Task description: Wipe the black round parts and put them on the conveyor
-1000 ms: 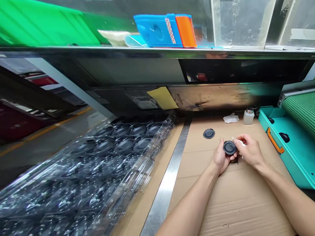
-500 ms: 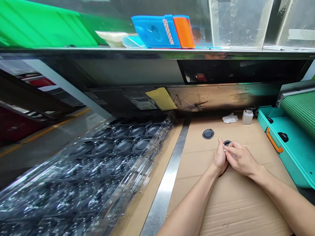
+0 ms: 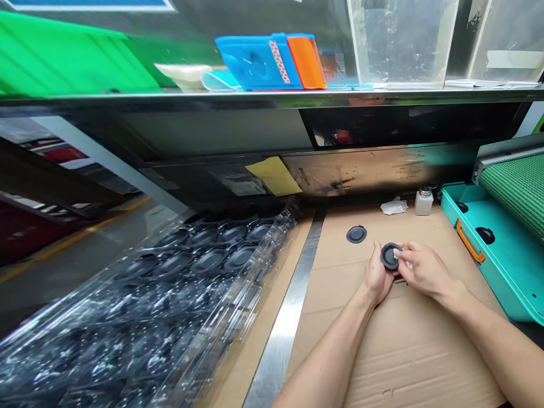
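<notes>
A round black plastic cap [image 3: 389, 258] with a raised rim is gripped by my left hand [image 3: 377, 277], its face tilted up toward me. My right hand [image 3: 427, 267] pinches a small white wipe [image 3: 398, 253] and presses it against the right side of the cap's face. Most of the wipe is hidden by the fingers. Beyond my hands, a second black cap [image 3: 356, 234] lies flat on the cardboard sheet [image 3: 408, 345]. A crumpled white tissue [image 3: 394, 206] and a small bottle with a metal top [image 3: 424, 202] stand farther back.
Clear plastic trays [image 3: 204, 317] filled with several black caps are stacked at left. To the right are a teal bin [image 3: 505, 272] with an orange handle and black pieces inside, and a green conveyor belt [image 3: 518, 184]. A metal shelf [image 3: 238, 100] crosses above, holding a blue-and-orange box [image 3: 272, 61].
The cap, mostly covered by my fingers before, has turned to show its face. My right hand has moved slightly right with the wipe. The camera view has shifted a little.
</notes>
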Tool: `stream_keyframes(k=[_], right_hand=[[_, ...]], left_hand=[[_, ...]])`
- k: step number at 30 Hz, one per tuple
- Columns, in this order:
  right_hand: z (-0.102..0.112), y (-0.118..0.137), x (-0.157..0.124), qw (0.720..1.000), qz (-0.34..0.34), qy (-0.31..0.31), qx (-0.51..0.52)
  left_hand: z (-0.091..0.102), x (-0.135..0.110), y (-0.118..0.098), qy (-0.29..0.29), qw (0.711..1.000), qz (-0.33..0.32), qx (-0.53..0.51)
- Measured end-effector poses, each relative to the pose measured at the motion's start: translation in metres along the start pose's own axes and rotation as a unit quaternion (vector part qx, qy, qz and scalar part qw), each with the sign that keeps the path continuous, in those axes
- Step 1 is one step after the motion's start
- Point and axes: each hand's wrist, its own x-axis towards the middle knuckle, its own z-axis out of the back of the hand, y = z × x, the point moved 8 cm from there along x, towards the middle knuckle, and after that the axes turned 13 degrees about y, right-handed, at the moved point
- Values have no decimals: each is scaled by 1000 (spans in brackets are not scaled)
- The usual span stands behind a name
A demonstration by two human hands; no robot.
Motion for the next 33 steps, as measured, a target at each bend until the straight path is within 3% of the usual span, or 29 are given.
stream_keyframes(k=[2,7,13,16,18,22,26,30,33], right_hand=[[5,-10,1,999,-26,-28,5],[5,-11,6,999,-16,-36,-2],[7,-12,-3,981,-160,18,-107],[-1,5,-2,990,-97,43,-91],[-2,9,0,995,-63,27,-75],[4,-5,-1,989,-117,-11,-84],[1,2,-1,994,-78,7,-75],[2,-1,-1,990,-103,-8,-91],[-1,4,2,995,-47,14,-89]], left_hand=[[0,1,2,4,1000,-2,11],[0,2,5,0,997,-26,71],[-1,-3,0,-22,995,-39,86],[0,-5,-4,-39,993,-54,98],[-1,-4,-5,-34,992,-66,99],[-3,-3,-2,-23,995,-61,77],[-3,-4,-2,-28,995,-61,74],[-6,-3,-4,-14,994,-76,75],[-5,-2,-5,-20,993,-83,79]])
